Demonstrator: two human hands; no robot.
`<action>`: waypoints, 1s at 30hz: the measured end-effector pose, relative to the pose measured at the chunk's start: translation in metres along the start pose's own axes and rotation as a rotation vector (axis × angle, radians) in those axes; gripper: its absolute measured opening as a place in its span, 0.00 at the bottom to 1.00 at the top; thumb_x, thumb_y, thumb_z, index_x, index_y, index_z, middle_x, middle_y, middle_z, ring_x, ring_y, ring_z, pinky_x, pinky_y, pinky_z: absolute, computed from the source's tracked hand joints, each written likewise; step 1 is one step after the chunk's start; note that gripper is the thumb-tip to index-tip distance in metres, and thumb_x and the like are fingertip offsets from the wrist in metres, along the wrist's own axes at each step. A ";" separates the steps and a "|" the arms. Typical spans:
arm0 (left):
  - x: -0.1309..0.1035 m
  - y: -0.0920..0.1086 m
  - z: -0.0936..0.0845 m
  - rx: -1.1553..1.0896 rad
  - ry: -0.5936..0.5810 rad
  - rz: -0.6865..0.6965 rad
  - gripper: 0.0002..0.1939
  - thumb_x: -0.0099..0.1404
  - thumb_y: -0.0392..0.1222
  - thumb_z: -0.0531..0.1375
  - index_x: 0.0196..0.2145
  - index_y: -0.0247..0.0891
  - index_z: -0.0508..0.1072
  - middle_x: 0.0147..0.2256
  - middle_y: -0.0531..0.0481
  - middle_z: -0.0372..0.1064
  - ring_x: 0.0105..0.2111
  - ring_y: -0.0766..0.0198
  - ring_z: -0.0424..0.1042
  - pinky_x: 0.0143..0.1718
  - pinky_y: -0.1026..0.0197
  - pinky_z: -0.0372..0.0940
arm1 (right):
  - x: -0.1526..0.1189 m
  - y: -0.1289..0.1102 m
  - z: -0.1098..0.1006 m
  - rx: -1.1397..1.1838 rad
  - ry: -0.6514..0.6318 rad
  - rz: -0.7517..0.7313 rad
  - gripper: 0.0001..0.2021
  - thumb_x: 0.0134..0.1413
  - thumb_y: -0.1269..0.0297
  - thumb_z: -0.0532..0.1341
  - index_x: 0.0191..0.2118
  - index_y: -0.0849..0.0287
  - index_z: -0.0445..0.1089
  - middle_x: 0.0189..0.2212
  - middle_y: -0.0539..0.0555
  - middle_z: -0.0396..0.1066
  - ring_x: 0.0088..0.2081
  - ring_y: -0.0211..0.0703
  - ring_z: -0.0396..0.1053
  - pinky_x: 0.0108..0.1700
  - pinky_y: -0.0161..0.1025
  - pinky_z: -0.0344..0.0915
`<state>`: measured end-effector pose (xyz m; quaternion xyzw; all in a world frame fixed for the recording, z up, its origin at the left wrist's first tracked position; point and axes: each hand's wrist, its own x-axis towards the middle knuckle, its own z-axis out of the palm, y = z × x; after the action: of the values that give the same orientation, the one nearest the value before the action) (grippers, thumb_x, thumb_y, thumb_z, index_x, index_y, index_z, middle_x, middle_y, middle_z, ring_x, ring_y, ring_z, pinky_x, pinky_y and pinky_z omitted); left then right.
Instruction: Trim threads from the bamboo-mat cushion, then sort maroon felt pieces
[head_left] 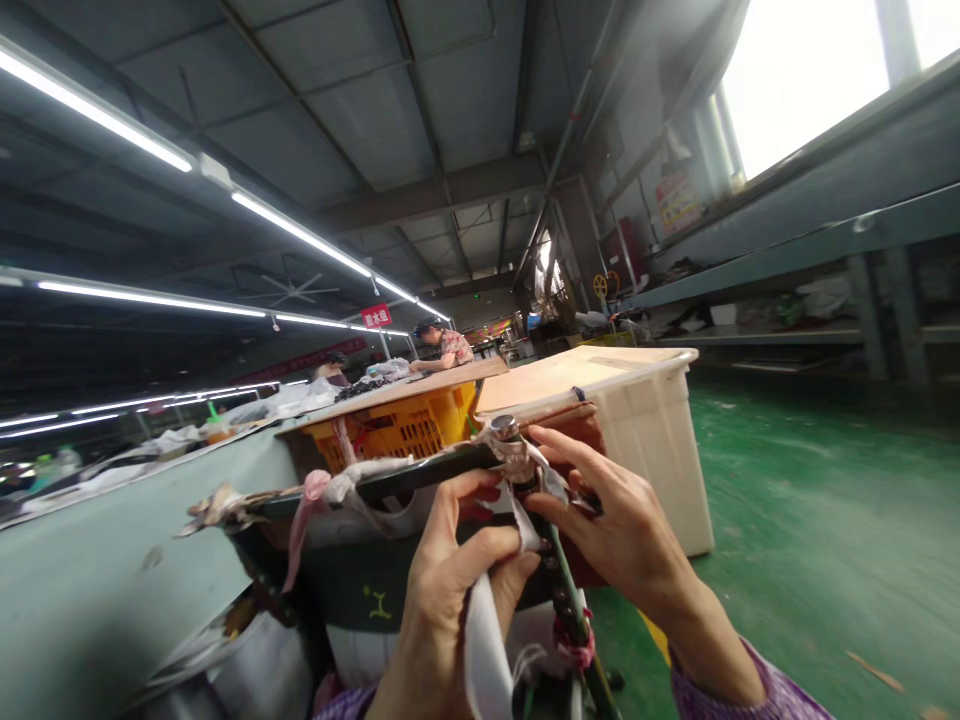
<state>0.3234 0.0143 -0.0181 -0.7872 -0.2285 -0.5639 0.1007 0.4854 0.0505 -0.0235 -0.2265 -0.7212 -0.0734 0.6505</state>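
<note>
My left hand (pixel 457 565) pinches a white cloth strip (pixel 487 640) between thumb and fingers, just left of a metal frame's corner post. The strip's loose length hangs below the hand. On the other side, my right hand (pixel 622 510) has its fingers bent around the post's top, against the cloth wrapped there; its inner fingertips are partly hidden. Wrapped cloth (pixel 514 455) circles the post under a round metal cap (pixel 504 427). The dark green frame (pixel 442 465) carries more tied rags along its top rail, including a pink one (pixel 315 490).
Behind the frame stands a white plastic bin (pixel 660 450) with a flat board on top. A yellow crate (pixel 420 420) sits under a worktable. A light green panel (pixel 150 560) is at left. Farther back a person (pixel 450 350) leans over a table. Green floor (pixel 817 540) stretches right.
</note>
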 end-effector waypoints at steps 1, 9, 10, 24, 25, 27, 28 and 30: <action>0.000 0.000 0.000 -0.028 -0.019 -0.002 0.04 0.62 0.35 0.59 0.31 0.40 0.74 0.48 0.46 0.61 0.42 0.61 0.67 0.42 0.59 0.65 | 0.001 0.000 0.000 0.005 0.010 -0.011 0.24 0.55 0.68 0.62 0.57 0.54 0.62 0.46 0.55 0.71 0.43 0.40 0.71 0.44 0.34 0.70; -0.007 0.001 0.003 0.077 0.001 0.069 0.04 0.61 0.33 0.59 0.32 0.39 0.73 0.50 0.45 0.61 0.47 0.58 0.65 0.46 0.58 0.64 | 0.001 0.001 0.005 0.309 0.065 0.056 0.12 0.56 0.66 0.61 0.47 0.56 0.70 0.37 0.54 0.72 0.35 0.38 0.72 0.35 0.33 0.70; -0.008 0.001 0.003 0.082 -0.005 0.069 0.04 0.62 0.33 0.59 0.32 0.39 0.72 0.50 0.45 0.61 0.47 0.58 0.65 0.47 0.58 0.64 | 0.000 0.000 0.004 0.373 0.077 0.130 0.11 0.58 0.65 0.59 0.47 0.57 0.70 0.38 0.54 0.73 0.35 0.38 0.72 0.36 0.34 0.71; -0.018 -0.002 0.009 0.031 0.012 0.055 0.05 0.63 0.33 0.57 0.37 0.39 0.71 0.47 0.44 0.67 0.46 0.60 0.69 0.45 0.60 0.65 | 0.001 0.006 0.010 0.119 0.113 0.475 0.28 0.56 0.59 0.59 0.60 0.63 0.55 0.36 0.59 0.76 0.38 0.49 0.74 0.40 0.45 0.71; -0.018 -0.002 0.009 0.029 0.011 0.063 0.05 0.63 0.33 0.57 0.37 0.39 0.70 0.46 0.44 0.68 0.46 0.59 0.69 0.46 0.60 0.65 | 0.000 0.009 0.011 0.006 0.139 0.523 0.31 0.55 0.57 0.59 0.62 0.64 0.53 0.34 0.59 0.76 0.36 0.51 0.75 0.37 0.46 0.71; -0.016 -0.003 0.008 0.024 -0.005 0.069 0.07 0.62 0.31 0.57 0.38 0.39 0.70 0.46 0.43 0.69 0.47 0.59 0.68 0.46 0.59 0.65 | -0.002 0.016 0.011 -0.172 0.203 0.556 0.35 0.54 0.57 0.60 0.64 0.65 0.49 0.37 0.62 0.75 0.35 0.53 0.74 0.35 0.47 0.70; -0.015 -0.003 0.007 0.028 -0.025 0.074 0.09 0.62 0.29 0.57 0.39 0.39 0.69 0.47 0.43 0.69 0.47 0.59 0.68 0.47 0.59 0.65 | -0.002 0.019 0.010 -0.216 0.243 0.535 0.36 0.54 0.58 0.59 0.64 0.65 0.47 0.39 0.63 0.74 0.36 0.53 0.73 0.36 0.47 0.70; -0.014 -0.004 0.006 0.044 -0.061 0.097 0.13 0.60 0.26 0.57 0.42 0.38 0.68 0.47 0.43 0.68 0.48 0.60 0.68 0.47 0.59 0.65 | -0.003 0.021 0.004 -0.232 0.348 0.456 0.34 0.55 0.60 0.59 0.64 0.64 0.47 0.42 0.62 0.71 0.38 0.50 0.72 0.38 0.47 0.69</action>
<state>0.3228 0.0167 -0.0333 -0.8116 -0.2054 -0.5291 0.1381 0.4910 0.0698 -0.0304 -0.4393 -0.5161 -0.0450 0.7339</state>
